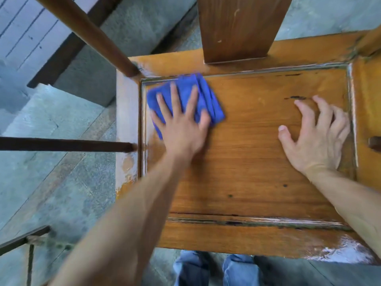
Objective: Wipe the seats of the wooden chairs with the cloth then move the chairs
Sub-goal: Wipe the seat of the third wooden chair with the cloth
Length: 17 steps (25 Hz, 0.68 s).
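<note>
A wooden chair fills the view from above, its worn orange-brown seat (247,162) framed by a raised rim. A folded blue cloth (185,89) lies in the seat's far left corner. My left hand (181,124) presses flat on the cloth with fingers spread. My right hand (315,137) rests on the right side of the seat panel, fingers curled and apart, holding nothing. The broad back slat (239,27) rises from the far edge of the seat.
A round wooden post (86,34) and a dark armrest rail (66,144) stand at the chair's left side. Grey stone floor (51,182) and a step lie to the left. My jeans-clad legs (216,269) are against the seat's front edge. Another dark frame (24,240) shows lower left.
</note>
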Each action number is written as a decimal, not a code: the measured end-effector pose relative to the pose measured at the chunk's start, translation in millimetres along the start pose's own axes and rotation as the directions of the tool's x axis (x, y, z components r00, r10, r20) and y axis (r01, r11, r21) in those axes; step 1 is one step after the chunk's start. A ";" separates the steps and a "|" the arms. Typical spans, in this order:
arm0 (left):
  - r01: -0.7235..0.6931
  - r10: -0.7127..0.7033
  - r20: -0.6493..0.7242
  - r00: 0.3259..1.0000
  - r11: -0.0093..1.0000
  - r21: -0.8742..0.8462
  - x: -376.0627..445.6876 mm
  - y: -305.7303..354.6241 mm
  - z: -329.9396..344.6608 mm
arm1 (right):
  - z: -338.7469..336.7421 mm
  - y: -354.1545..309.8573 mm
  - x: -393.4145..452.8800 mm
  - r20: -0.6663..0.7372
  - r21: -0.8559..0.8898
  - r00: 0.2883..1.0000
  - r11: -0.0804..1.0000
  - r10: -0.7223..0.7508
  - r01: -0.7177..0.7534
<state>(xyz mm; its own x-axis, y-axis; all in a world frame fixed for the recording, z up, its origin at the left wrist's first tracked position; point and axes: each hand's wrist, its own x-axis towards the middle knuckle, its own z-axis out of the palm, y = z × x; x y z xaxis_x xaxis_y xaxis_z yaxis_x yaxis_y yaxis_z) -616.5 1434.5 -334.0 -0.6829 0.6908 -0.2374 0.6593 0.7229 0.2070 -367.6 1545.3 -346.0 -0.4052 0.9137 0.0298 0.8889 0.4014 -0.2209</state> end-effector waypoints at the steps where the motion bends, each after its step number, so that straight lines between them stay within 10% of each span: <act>1: 0.010 -0.009 -0.019 1.000 1.000 0.009 41.3 8.1 -8.1 | 1.1 -0.2 -0.5 -0.002 -0.012 1.000 1.000 0.001 -0.001; 9: -0.002 -0.031 0.227 0.973 0.990 0.143 169.5 30.9 -53.4 | 3.9 3.7 -0.8 0.005 -0.037 1.000 0.999 -0.010 0.010; 17: -0.279 0.269 0.101 0.958 0.955 0.100 5.5 -38.1 -13.1 | 3.6 4.9 -0.4 0.010 -0.017 1.000 1.000 -0.023 0.023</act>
<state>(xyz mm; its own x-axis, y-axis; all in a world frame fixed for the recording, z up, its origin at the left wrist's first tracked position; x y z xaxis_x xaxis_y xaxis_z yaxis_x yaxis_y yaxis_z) -649.4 1411.0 -330.8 -0.4447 0.8548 -0.2675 0.8518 0.4959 0.1686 -363.9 1546.6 -350.6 -0.4275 0.9037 0.0246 0.8829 0.4233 -0.2034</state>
